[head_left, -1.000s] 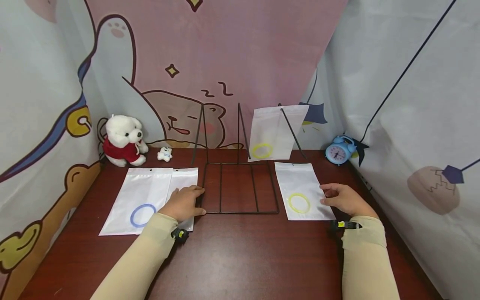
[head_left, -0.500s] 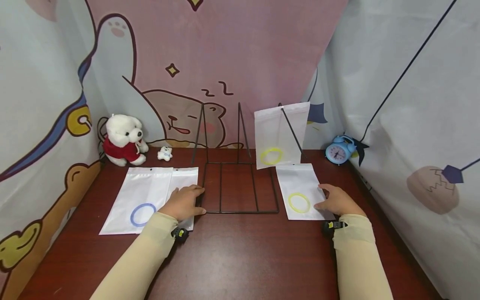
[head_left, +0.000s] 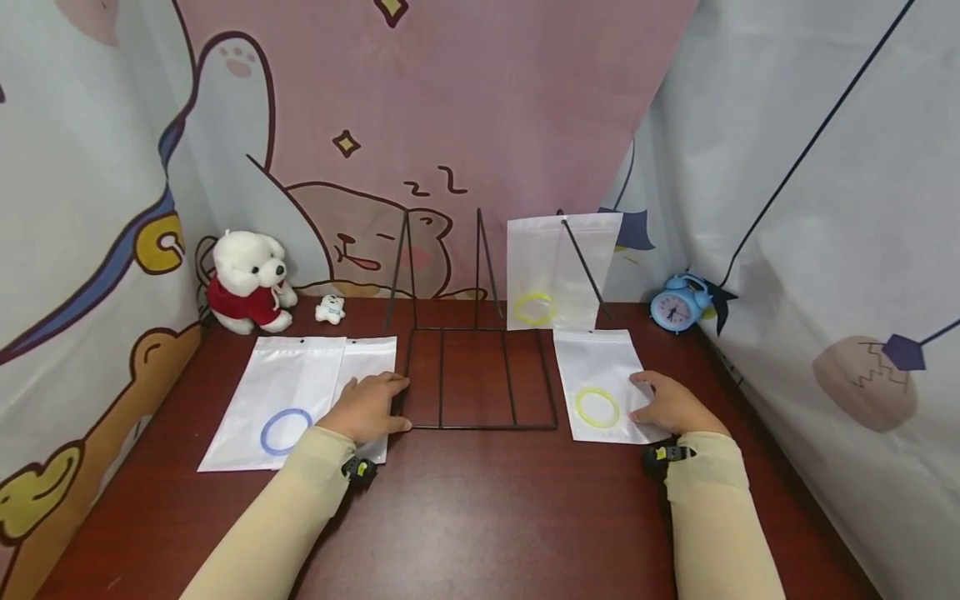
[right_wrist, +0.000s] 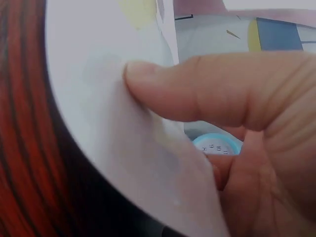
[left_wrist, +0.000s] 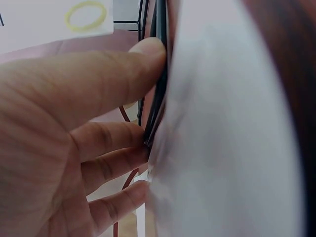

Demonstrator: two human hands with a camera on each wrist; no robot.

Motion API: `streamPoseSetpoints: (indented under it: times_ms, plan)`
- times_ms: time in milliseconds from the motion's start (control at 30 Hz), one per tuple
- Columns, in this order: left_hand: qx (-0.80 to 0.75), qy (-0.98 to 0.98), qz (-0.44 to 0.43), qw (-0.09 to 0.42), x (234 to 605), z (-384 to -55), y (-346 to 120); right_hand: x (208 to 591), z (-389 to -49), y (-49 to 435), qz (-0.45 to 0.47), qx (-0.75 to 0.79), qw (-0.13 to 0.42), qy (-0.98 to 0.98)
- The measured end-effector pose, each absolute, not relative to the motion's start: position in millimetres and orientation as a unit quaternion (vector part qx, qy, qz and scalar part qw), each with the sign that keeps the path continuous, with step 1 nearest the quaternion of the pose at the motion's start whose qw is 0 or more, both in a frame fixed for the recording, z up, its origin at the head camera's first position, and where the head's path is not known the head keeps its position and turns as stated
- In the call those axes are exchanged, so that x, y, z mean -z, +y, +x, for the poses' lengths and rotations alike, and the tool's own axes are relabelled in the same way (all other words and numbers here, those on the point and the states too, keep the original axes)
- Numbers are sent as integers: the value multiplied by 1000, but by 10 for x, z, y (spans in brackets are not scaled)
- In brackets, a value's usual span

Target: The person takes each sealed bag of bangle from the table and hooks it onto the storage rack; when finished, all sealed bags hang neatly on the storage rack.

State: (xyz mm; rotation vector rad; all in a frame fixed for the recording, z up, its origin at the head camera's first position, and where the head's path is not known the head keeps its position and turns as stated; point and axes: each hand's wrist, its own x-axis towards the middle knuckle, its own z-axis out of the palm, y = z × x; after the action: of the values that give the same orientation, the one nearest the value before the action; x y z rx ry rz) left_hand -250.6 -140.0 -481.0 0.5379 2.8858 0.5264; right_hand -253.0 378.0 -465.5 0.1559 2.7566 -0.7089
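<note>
My left hand (head_left: 366, 408) rests across a white zip bag, its thumb and fingertips against the left side of a black wire rack (head_left: 510, 379). The left wrist view shows those fingers (left_wrist: 111, 165) touching the dark wire. On the right, my right hand (head_left: 675, 406) pinches the right edge of another white zip bag (head_left: 596, 367) showing a yellow ring. Its thumb lies over the bag, other fingers partly hidden behind it, in the right wrist view. A third zip bag (head_left: 540, 258), also with a yellow ring, hangs from the rack's right hook.
Overlapping white zip bags (head_left: 281, 375), one showing a blue ring, lie on the table (head_left: 480, 517) at left. A plush dog (head_left: 243, 283) and a tiny bear figure (head_left: 330, 308) stand at the back left. A blue alarm clock (head_left: 678, 304) stands at the back right.
My right hand has moved left, further over the right-hand bag. The hanging bag has swung and shifted slightly right. My left hand has stayed in place.
</note>
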Motion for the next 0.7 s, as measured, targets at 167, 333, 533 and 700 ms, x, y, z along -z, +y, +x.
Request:
streamPoseSetpoints:
  times_ms: [167, 333, 533, 700]
  plan:
    - [-174, 965, 182, 77, 4818, -2508, -1399, 4695, -2542, 3824, 29, 267, 142, 953]
    - [-172, 965, 185, 75, 4822, -2508, -1405, 4731, -2564, 3872, 23, 288, 143, 947]
    - [-173, 965, 183, 75, 4821, -2511, -1410, 4723, -2571, 3898, 22, 308, 141, 941]
    - [-173, 965, 182, 77, 4819, -2506, -1409, 4717, -2572, 3918, 36, 322, 125, 938]
